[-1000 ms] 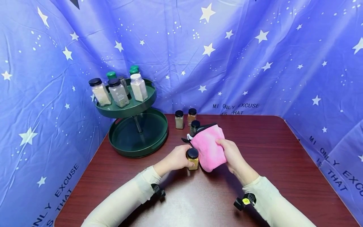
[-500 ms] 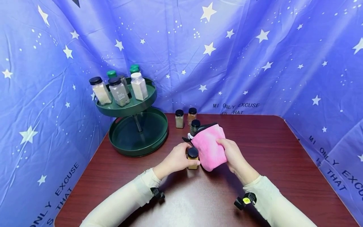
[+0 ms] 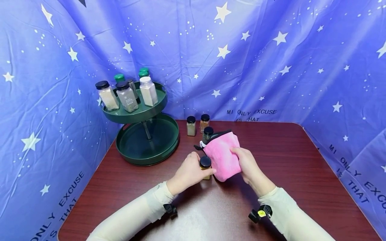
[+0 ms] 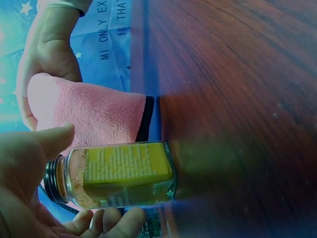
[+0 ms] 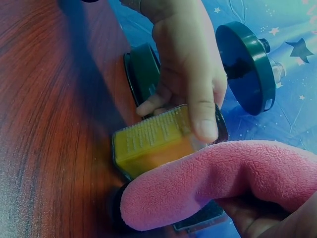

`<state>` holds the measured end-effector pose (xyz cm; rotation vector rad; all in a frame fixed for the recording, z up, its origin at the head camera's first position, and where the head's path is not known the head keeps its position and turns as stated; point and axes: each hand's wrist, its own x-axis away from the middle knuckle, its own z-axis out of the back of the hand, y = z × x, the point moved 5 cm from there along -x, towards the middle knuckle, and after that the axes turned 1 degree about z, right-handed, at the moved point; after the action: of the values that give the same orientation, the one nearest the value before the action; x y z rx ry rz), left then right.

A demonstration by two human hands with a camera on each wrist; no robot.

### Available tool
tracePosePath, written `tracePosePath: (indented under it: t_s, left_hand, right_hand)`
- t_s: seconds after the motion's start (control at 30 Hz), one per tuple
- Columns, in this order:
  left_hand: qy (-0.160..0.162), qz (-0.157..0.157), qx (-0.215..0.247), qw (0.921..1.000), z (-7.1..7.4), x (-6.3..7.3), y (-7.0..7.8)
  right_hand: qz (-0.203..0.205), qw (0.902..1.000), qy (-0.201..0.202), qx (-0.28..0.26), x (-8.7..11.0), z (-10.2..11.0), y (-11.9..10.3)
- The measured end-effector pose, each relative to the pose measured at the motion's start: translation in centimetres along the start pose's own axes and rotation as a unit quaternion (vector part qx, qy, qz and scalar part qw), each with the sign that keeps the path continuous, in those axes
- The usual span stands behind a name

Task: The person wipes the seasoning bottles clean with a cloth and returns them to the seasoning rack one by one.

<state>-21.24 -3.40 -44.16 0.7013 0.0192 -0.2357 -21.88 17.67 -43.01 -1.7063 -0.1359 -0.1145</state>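
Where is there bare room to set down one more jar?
Free: the lower green tray; the table right of the pink cloth and right hand; its near part, between the sleeves. Crowded: the upper tray, with several jars; around the left hand and yellow jar, three jars behind.

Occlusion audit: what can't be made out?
Head: body of the yellow jar, largely behind the left hand.
Head: lower part of the dark jar, behind the pink cloth.
Left wrist: print on the jar's label, too blurred.
Right wrist: right hand, partly cut off by frame edge.

Downward head view, wrist close-ups.
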Motion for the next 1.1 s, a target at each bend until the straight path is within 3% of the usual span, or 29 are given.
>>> tracePosePath:
  t_s: [0.53,0.77,1.1]
  left_hand:
    - [-0.015,-0.011,0.009,0.9998,0.5,-0.6,0.3]
    - [-0.018,-0.045,0.020,0.9986,0.9,-0.7,0.7]
    - [-0.048,-0.048,0.006,0.9977,1.1,-1.1,0.8]
  right_hand:
    - [0.001,1.0000,0.004,0.003,0.0,0.1,-0.1]
    - [0.003,1.0000,-0.002,-0.003,0.1,-0.2,-0.2]
    - [0.005,0.9999,-0.011,-0.009,0.3,-0.9,-0.6]
